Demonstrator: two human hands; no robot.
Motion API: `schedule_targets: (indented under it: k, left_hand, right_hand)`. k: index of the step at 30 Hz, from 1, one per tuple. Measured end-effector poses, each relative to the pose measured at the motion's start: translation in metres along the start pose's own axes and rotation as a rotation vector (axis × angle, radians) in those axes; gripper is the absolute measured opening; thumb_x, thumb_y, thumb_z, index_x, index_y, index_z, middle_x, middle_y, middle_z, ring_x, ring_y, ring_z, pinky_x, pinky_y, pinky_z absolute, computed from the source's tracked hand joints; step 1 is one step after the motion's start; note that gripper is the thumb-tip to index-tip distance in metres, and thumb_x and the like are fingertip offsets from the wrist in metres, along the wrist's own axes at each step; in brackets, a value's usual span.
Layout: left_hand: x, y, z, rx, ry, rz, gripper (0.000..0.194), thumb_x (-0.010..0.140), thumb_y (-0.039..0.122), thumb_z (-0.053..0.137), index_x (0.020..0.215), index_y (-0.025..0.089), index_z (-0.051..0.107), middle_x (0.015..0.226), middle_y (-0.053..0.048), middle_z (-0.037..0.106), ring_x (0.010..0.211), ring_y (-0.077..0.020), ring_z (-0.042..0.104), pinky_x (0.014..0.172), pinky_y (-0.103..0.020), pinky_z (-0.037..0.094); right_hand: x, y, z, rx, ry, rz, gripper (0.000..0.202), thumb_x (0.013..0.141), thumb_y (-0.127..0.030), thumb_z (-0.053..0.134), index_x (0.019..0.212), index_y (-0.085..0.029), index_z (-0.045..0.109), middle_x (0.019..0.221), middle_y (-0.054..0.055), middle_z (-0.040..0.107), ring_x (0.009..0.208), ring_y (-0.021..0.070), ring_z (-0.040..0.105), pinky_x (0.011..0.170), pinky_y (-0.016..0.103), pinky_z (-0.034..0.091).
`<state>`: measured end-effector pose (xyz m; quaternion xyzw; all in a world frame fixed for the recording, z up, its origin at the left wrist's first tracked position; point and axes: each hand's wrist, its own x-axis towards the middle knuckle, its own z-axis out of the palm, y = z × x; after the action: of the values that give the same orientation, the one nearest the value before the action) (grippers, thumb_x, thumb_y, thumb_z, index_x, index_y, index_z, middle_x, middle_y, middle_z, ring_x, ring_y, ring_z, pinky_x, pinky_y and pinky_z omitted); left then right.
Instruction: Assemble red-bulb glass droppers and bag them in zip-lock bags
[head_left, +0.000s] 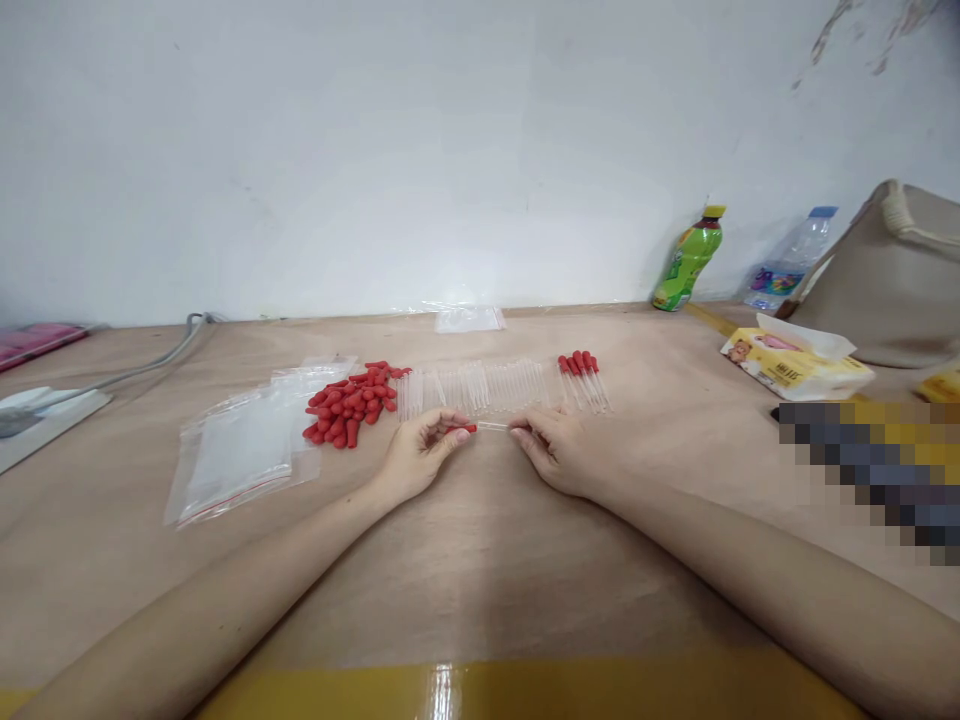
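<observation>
My left hand [426, 452] pinches a red rubber bulb [470, 428], its open end pointing right. Facing it, my right hand [553, 450] holds a clear glass tube [493, 427] between thumb and fingers, the tube's left end close to the bulb; whether they touch is too small to tell. Behind both hands lies a row of clear tubes [480, 385]. A pile of red bulbs [349, 402] sits left of the row. Several tubes with red bulbs fitted [581, 375] lie to its right, bulb ends away from me.
Clear zip bags [240, 450] lie at the left, another small bag [470, 319] near the wall. A grey cable [157, 360] runs at far left. On the right stand a green bottle [688, 260], a clear bottle [793, 260], a tissue pack [795, 365] and a beige bag [885, 280].
</observation>
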<state>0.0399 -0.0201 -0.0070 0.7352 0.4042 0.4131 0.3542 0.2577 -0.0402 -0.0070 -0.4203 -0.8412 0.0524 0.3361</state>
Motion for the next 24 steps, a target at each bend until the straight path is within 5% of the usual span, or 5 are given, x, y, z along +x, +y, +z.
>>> schedule_targets:
  k: [13, 24]
  left_hand:
    - [-0.0045, 0.0014, 0.001, 0.167, -0.047, 0.018, 0.022, 0.077, 0.034, 0.057, 0.088, 0.017, 0.065, 0.076, -0.004, 0.067, 0.065, -0.0142, 0.06, 0.06, -0.025, 0.048]
    - [-0.0046, 0.005, -0.0012, 0.083, -0.202, -0.005, 0.022, 0.078, 0.034, 0.056, 0.086, 0.015, 0.065, 0.067, -0.003, 0.062, 0.058, -0.0121, 0.056, 0.057, -0.024, 0.048]
  right_hand:
    - [0.001, 0.0029, -0.0001, 0.05, -0.041, -0.071, 0.014, 0.085, -0.022, 0.045, 0.086, -0.019, 0.059, 0.076, 0.0, 0.063, 0.066, 0.0106, 0.053, 0.072, 0.027, 0.033]
    - [0.0069, 0.0084, -0.0037, 0.093, -0.143, -0.062, 0.016, 0.084, -0.02, 0.048, 0.083, -0.021, 0.064, 0.075, -0.001, 0.064, 0.068, 0.0111, 0.055, 0.074, 0.028, 0.033]
